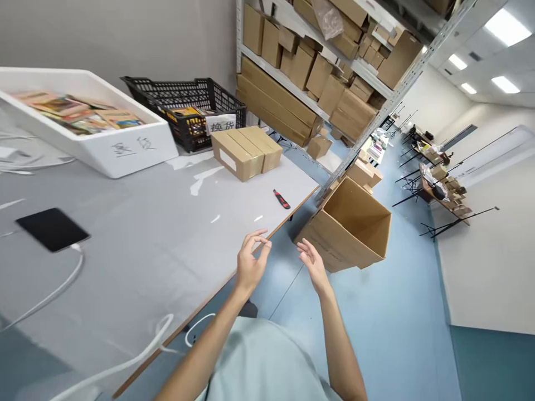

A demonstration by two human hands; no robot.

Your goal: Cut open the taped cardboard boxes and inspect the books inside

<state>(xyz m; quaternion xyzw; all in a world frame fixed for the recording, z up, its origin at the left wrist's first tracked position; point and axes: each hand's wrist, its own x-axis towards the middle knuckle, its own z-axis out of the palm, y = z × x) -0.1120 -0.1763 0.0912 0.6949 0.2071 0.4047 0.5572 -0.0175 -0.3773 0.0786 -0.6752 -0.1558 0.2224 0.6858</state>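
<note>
My left hand [252, 259] is raised near the table's edge, fingers curved and apart, with nothing in it. To its right, my right hand [311, 264] hovers in the air over the floor, its fingers loosely spread and holding nothing. A red and black utility knife [281, 199] lies on the grey table [167, 223], beyond my left hand. Farther back on the table sits a taped brown cardboard box [246, 151] with a white label. Just past my right hand, a large open carton [346, 228] stands on the floor.
A white bin [137, 147] full of colourful packets and a black plastic crate [188, 108] stand at the table's back. A black tablet [53, 229] with a white cable [62, 289] lies at left. Metal shelving [288, 78] loaded with cartons rises behind the table.
</note>
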